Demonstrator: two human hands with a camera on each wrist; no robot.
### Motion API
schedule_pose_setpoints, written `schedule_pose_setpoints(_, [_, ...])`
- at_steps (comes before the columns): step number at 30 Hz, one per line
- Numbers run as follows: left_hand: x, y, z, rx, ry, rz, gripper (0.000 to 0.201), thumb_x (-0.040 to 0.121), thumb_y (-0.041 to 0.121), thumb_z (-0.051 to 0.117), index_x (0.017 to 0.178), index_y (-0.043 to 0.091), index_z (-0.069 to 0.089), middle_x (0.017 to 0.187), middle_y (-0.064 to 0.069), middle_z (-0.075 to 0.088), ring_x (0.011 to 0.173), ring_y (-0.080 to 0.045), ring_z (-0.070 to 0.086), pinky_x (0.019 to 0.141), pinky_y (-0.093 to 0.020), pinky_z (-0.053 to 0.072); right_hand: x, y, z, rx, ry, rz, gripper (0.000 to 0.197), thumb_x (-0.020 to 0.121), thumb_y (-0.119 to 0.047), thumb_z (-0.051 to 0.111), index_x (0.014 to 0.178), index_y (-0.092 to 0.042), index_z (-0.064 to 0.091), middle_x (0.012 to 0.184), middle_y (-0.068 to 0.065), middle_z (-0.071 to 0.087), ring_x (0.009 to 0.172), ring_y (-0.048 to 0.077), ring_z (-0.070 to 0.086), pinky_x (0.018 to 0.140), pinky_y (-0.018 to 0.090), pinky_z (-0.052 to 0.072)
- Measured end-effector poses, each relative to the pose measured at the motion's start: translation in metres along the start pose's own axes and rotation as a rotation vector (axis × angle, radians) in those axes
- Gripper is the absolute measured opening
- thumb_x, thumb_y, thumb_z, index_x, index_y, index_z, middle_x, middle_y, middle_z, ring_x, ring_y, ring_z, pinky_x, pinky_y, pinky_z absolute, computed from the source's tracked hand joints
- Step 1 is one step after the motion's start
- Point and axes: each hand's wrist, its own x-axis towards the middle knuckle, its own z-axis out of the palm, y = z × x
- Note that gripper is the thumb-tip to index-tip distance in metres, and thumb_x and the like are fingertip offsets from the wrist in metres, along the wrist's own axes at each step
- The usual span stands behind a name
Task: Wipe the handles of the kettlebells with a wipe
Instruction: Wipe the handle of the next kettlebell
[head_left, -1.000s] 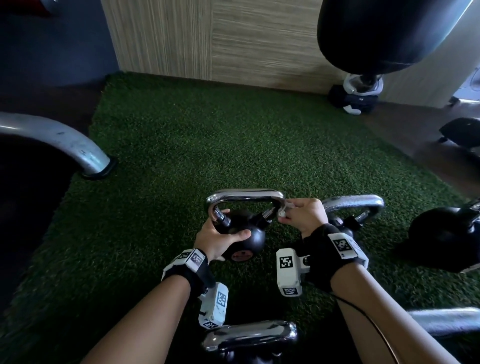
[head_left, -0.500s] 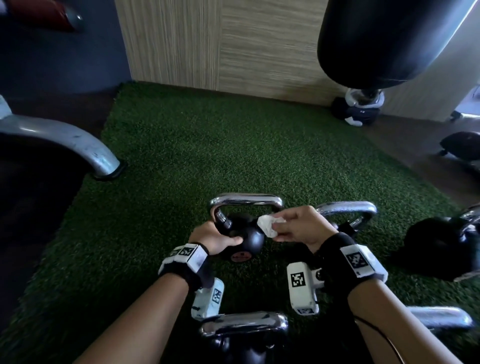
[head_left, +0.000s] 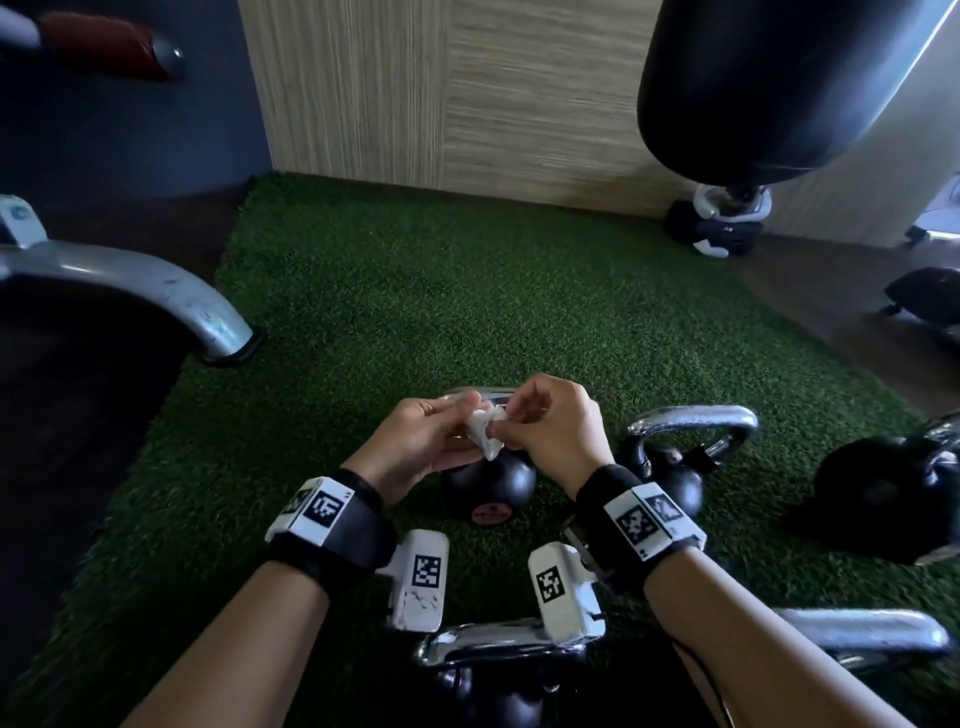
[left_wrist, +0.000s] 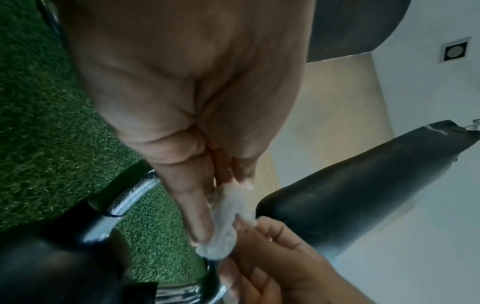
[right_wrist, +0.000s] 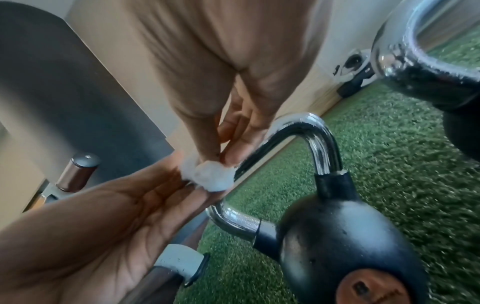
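A crumpled white wipe (head_left: 485, 435) is pinched between my left hand (head_left: 460, 415) and my right hand (head_left: 511, 422), just above a small black kettlebell (head_left: 493, 486). Its chrome handle (head_left: 485, 395) is mostly hidden behind my fingers. The right wrist view shows the wipe (right_wrist: 207, 178) at the fingertips of both hands, close in front of that handle (right_wrist: 314, 133) and apart from it. In the left wrist view my left thumb and fingers (left_wrist: 200, 222) pinch the wipe (left_wrist: 228, 222). A second kettlebell (head_left: 675, 483) with a chrome handle (head_left: 696, 418) stands to the right.
More kettlebells stand on the green turf mat (head_left: 467, 291): one far right (head_left: 883, 499), one near my wrists (head_left: 483, 642), and a chrome handle at bottom right (head_left: 862, 636). A black punching bag (head_left: 779, 78) hangs at upper right. A grey machine leg (head_left: 156, 291) curves in from the left.
My left hand let go of the kettlebell's body and rose to the wipe. My right hand lifted the wipe off the handle's right side; both hands now pinch it above the kettlebell.
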Motion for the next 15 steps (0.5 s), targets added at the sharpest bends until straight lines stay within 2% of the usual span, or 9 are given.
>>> schedule_pose_setpoints(3, [0.002,-0.003,0.007,0.010,0.079,0.043,0.018,0.096,0.009,0.068,0.109,-0.001,0.075,0.101,-0.016,0.077,0.080,-0.014,0.076,0.076,-0.026,0.064,-0.001,0.007,-0.001,0.088,-0.011,0.094,0.032,0.058,-0.026,0.095,0.069,-0.019,0.067,0.070,0.004,0.075,0.060,0.014,0.066,0.060,0.034,0.057])
schedule_pose_setpoints(4, [0.003,-0.003,0.007,0.033,0.104,0.070,0.014,0.093,0.008,0.072,0.105,0.003,0.077,0.101,-0.015,0.078,0.085,-0.018,0.076,0.081,-0.031,0.063,-0.001,0.010,-0.004,0.123,-0.038,0.143,0.034,0.056,-0.032,0.095,0.071,-0.019,0.067,0.071,0.005,0.075,0.061,0.017,0.067,0.060,0.036,0.057])
schedule_pose_setpoints(6, [0.006,-0.001,0.003,0.202,0.190,0.226,0.011,0.090,0.012,0.078,0.099,0.018,0.082,0.102,-0.006,0.081,0.098,-0.022,0.075,0.093,-0.039,0.060,0.000,0.022,-0.013,0.180,-0.053,0.245,0.028,0.064,-0.027,0.092,0.075,-0.017,0.067,0.069,0.005,0.073,0.059,0.019,0.066,0.056,0.032,0.054])
schedule_pose_setpoints(7, [0.007,0.002,0.000,0.325,0.245,0.340,0.012,0.090,0.017,0.080,0.100,0.023,0.083,0.103,0.002,0.081,0.101,-0.016,0.075,0.094,-0.035,0.059,0.002,0.029,-0.019,0.188,-0.028,0.302,0.021,0.070,-0.020,0.087,0.075,-0.015,0.068,0.067,0.007,0.070,0.056,0.020,0.064,0.055,0.031,0.052])
schedule_pose_setpoints(9, [0.008,0.007,-0.003,0.545,0.358,0.564,0.017,0.091,0.023,0.079,0.108,0.023,0.082,0.105,0.010,0.080,0.096,-0.002,0.075,0.087,-0.020,0.058,0.010,0.050,-0.029,0.154,0.040,0.435,0.012,0.073,-0.014,0.079,0.071,-0.014,0.068,0.061,0.009,0.065,0.055,0.023,0.059,0.059,0.033,0.049])
schedule_pose_setpoints(11, [0.010,0.010,0.001,0.733,0.446,0.727,0.020,0.091,0.021,0.078,0.111,0.019,0.082,0.103,0.009,0.080,0.088,0.006,0.071,0.079,-0.003,0.050,0.019,0.069,-0.032,0.090,0.020,0.546,0.014,0.065,-0.016,0.081,0.071,-0.014,0.068,0.057,0.008,0.063,0.054,0.024,0.056,0.060,0.034,0.047])
schedule_pose_setpoints(12, [0.014,0.009,0.005,0.806,0.437,0.766,0.021,0.091,0.019,0.078,0.112,0.017,0.082,0.103,0.007,0.080,0.086,0.006,0.070,0.077,-0.001,0.048,0.026,0.079,-0.028,0.067,-0.026,0.578,0.023,0.058,-0.018,0.085,0.075,-0.014,0.070,0.057,0.007,0.062,0.054,0.023,0.056,0.058,0.033,0.047])
schedule_pose_setpoints(13, [0.016,0.009,0.008,0.871,0.406,0.780,0.021,0.091,0.019,0.078,0.112,0.016,0.081,0.104,0.005,0.081,0.084,0.004,0.071,0.077,-0.003,0.050,0.030,0.085,-0.023,0.053,-0.100,0.597,0.034,0.053,-0.020,0.091,0.080,-0.014,0.071,0.060,0.007,0.062,0.053,0.022,0.056,0.055,0.032,0.046])
schedule_pose_setpoints(15, [0.024,0.006,0.012,0.986,0.334,0.763,0.019,0.092,0.024,0.075,0.109,0.020,0.083,0.106,0.005,0.081,0.086,-0.001,0.074,0.079,-0.016,0.056,0.040,0.104,-0.007,0.017,-0.268,0.558,0.048,0.045,-0.035,0.098,0.083,-0.017,0.073,0.072,0.007,0.068,0.057,0.020,0.059,0.057,0.033,0.048])
